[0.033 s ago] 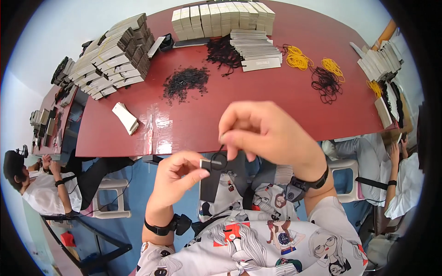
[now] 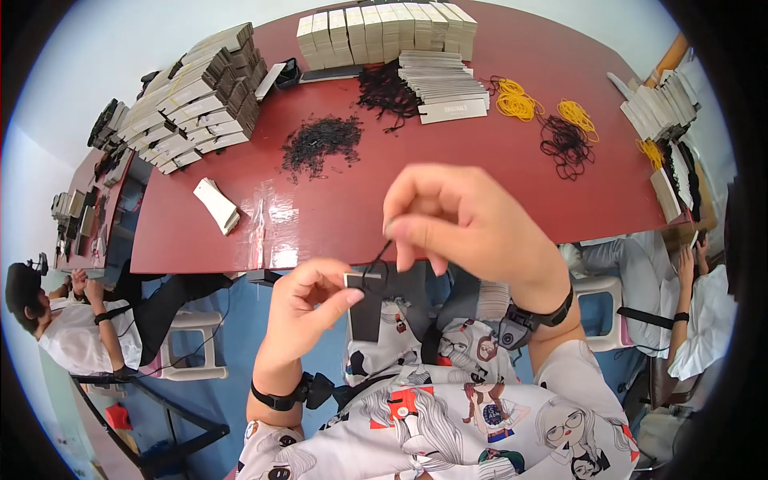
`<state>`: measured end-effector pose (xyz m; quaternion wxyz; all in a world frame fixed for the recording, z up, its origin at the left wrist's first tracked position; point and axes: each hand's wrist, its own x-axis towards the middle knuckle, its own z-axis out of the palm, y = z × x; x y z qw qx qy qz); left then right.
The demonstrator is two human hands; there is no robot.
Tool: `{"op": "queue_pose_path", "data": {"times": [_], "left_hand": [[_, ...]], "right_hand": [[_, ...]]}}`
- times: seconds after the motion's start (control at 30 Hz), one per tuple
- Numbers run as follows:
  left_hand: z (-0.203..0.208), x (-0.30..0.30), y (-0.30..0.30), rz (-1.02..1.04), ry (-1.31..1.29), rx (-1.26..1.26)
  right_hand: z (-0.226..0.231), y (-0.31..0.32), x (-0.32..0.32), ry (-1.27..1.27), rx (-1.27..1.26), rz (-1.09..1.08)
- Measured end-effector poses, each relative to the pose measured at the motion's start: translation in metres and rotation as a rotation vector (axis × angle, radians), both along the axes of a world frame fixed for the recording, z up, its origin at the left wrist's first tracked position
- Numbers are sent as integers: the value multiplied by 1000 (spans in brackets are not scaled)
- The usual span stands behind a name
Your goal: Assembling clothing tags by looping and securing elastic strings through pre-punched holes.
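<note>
Over my lap, at the near table edge, my left hand point(image 2: 308, 308) pinches a dark card hang tag point(image 2: 366, 318) near its pale top end, thumb and forefinger closed on it. A thin black cord point(image 2: 379, 262) loops at the top of the tag and runs up to my right hand point(image 2: 452, 216). The fingertips of that hand are pinched on the cord's upper end, above and right of the tag. Whether the cord passes through a hole is too small to make out.
On the red table point(image 2: 480, 184) lie a heap of small black pieces point(image 2: 324, 144), black cords point(image 2: 384, 92), a row of white tags point(image 2: 444, 88), yellow bands point(image 2: 516, 100) and a small tag stack point(image 2: 214, 206). Card stacks point(image 2: 200, 96) rise left. People sit on both sides.
My right hand has risen slightly, drawing the cord up, and the loop looks narrower. The dark tag has swung a little, and my left hand keeps its pinch.
</note>
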<state>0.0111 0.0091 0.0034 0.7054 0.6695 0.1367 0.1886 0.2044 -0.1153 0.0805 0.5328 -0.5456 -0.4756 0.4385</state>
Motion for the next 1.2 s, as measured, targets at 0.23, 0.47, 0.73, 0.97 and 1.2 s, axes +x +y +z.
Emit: {"op": "queue_pose_path", "data": {"times": [0.23,0.47,0.73,0.97,1.2], "left_hand": [[15,12,-23,74,19,401],[13,22,-23,255,-41,-32],[-2,19,-19,327,-110,-122],[-1,31,-24,386,-158,-179],[-13,31,-8,495,-250,388]], "right_hand": [[0,15,-24,15,574,-39],[-39,4,-28,-502,173,-231],[-82,-20,-44,-638,133,-149],[-79,-17,-35,-15,-24,13],[-75,-19,-19,334,-179,169]]}}
